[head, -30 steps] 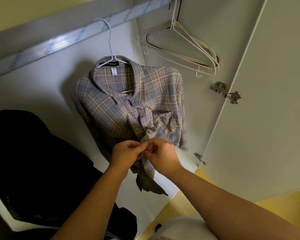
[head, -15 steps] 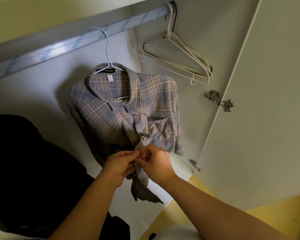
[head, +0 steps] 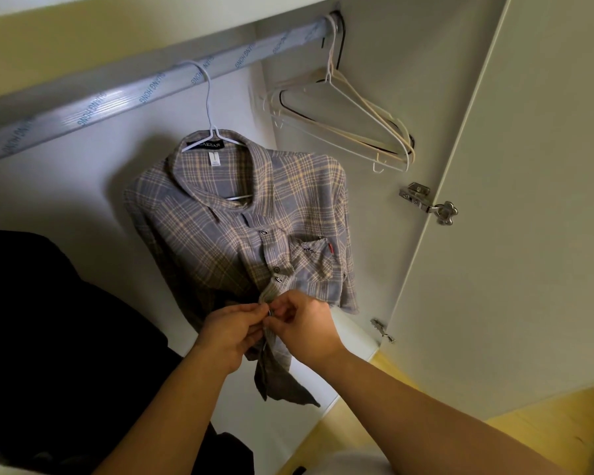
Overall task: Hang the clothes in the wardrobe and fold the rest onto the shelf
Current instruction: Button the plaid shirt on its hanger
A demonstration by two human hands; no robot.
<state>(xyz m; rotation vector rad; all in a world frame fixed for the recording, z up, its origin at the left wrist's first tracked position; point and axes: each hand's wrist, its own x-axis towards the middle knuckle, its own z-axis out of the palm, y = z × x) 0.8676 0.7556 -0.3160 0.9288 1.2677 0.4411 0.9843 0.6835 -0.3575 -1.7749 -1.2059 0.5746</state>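
Note:
A grey-and-tan plaid shirt (head: 220, 241) hangs on a white hanger (head: 208, 108) from the wardrobe's silver rail (head: 124, 94). Three of its buttons are fastened down the front. My left hand (head: 228, 332) and my right hand (head: 304, 323) meet at the shirt's front placket, below the lowest fastened button. Both pinch the fabric edges there, with a small button between the fingertips. The shirt's tail hangs loose beneath my hands.
Several empty hangers (head: 357, 121) hang at the rail's right end. A black garment (head: 48, 337) fills the lower left. The white wardrobe door (head: 528, 200) stands open on the right, with a metal hinge (head: 429, 204). Yellow floor (head: 546, 423) shows below.
Both hands have slid slightly down the shirt front and stayed pinched on the placket. The view has tilted up, showing more of the rail.

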